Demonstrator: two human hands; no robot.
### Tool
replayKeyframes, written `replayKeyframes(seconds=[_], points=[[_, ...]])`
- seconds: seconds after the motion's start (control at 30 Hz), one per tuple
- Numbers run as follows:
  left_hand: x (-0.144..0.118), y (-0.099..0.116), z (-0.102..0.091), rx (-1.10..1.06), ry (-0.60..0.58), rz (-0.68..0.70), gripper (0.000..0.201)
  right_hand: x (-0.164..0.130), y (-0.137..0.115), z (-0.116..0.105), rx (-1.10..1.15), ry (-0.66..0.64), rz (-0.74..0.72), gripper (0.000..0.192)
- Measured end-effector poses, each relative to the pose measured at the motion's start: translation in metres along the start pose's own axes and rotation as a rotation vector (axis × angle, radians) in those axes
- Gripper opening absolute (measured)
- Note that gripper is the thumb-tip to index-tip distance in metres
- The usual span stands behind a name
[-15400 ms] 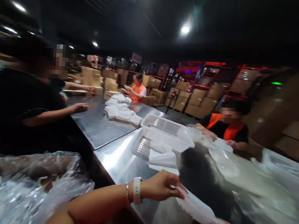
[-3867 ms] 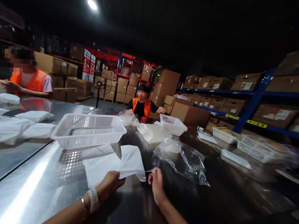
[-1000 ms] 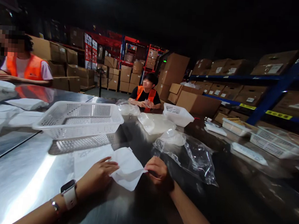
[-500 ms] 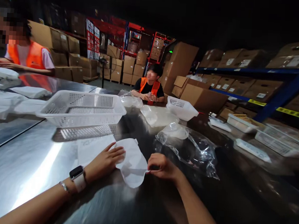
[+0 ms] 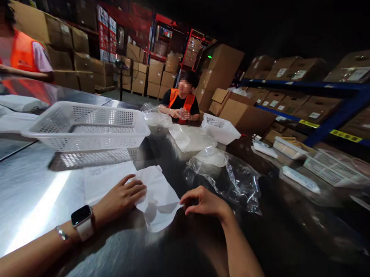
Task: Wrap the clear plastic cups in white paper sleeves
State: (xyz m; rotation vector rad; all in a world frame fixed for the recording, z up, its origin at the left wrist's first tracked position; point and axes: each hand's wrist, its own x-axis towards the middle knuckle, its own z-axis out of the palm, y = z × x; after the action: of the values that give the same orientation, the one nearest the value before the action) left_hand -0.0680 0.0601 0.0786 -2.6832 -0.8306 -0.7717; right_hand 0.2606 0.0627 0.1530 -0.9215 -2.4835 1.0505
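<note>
In the head view, the left hand (image 5: 121, 196), fingers loosely spread, lies on a thin white cloth-like piece (image 5: 161, 197) at the lower centre; the right hand (image 5: 205, 203) curls at its right corner (whether it pinches, I cannot tell).
</note>
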Motion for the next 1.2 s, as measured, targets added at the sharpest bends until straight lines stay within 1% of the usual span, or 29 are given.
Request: replayKeyframes(seconds=[0.07,0.1,0.13,0.17,0.23,0.3,0.37,0.4,0.47,0.53,0.6,0.63,0.7,0.77,0.83,0.9,0.93,1.0,1.07,1.13,1.2], points=[[0.0,-0.002,0.0,-0.007,0.034,-0.007,0.025,0.001,0.004,0.003,-0.025,0.033,0.056,0.031],[0.0,-0.003,0.001,-0.016,0.046,-0.013,0.025,0.003,0.008,0.005,-0.072,0.083,0.057,0.032],[-0.001,-0.004,0.002,-0.027,0.057,-0.024,0.026,0.006,0.012,0.008,-0.131,0.146,0.026,0.033],[-0.001,-0.005,0.003,-0.04,0.067,-0.039,0.026,0.009,0.016,0.011,-0.186,0.211,-0.036,0.035],[0.0,-0.005,0.005,-0.064,0.103,-0.072,0.025,0.018,0.026,0.018,-0.257,0.337,-0.217,0.034],[0.002,-0.001,0.006,-0.071,0.17,-0.101,0.029,0.026,0.033,0.025,-0.296,0.45,-0.408,0.023],[0.005,0.008,0.005,-0.066,0.234,-0.108,0.039,0.031,0.035,0.029,-0.329,0.532,-0.505,0.011],[0.006,0.013,0.004,-0.064,0.257,-0.102,0.042,0.032,0.034,0.029,-0.347,0.551,-0.522,0.011],[0.007,0.023,0.002,-0.083,0.268,-0.075,0.048,0.031,0.027,0.027,-0.367,0.57,-0.532,0.013],[0.005,0.026,-0.001,-0.14,0.266,-0.052,0.056,0.028,0.02,0.025,-0.359,0.601,-0.545,0.013],[-0.001,0.021,-0.002,-0.229,0.289,-0.057,0.058,0.025,0.016,0.024,-0.326,0.657,-0.525,0.014],[-0.005,0.017,-0.003,-0.277,0.306,-0.072,0.057,0.025,0.015,0.024,-0.31,0.705,-0.483,0.015],[-0.011,0.006,-0.003,-0.366,0.326,-0.165,0.054,0.024,0.017,0.025,-0.298,0.814,-0.365,0.017],[-0.016,-0.003,-0.002,-0.434,0.314,-0.29,0.049,0.022,0.018,0.024,-0.323,0.907,-0.289,0.019],[-0.018,-0.008,-0.001,-0.477,0.302,-0.378,0.041,0.02,0.018,0.023,-0.359,0.917,-0.296,0.02],[-0.019,-0.009,0.0,-0.501,0.295,-0.404,0.031,0.019,0.015,0.023,-0.403,0.876,-0.405,0.022],[-0.018,-0.008,0.0,-0.505,0.299,-0.41,0.029,0.02,0.012,0.026,-0.426,0.843,-0.481,0.028],[-0.018,-0.007,0.0,-0.505,0.315,-0.428,0.027,0.022,0.008,0.033,-0.462,0.779,-0.642,0.046],[-0.017,-0.006,-0.001,-0.508,0.331,-0.454,0.027,0.026,0.004,0.044,-0.487,0.74,-0.735,0.056],[-0.015,-0.005,-0.002,-0.519,0.342,-0.483,0.027,0.03,0.004,0.054,-0.515,0.742,-0.735,0.053],[-0.014,-0.005,-0.002,-0.525,0.367,-0.514,0.029,0.033,0.004,0.061,-0.549,0.774,-0.684,0.046]])
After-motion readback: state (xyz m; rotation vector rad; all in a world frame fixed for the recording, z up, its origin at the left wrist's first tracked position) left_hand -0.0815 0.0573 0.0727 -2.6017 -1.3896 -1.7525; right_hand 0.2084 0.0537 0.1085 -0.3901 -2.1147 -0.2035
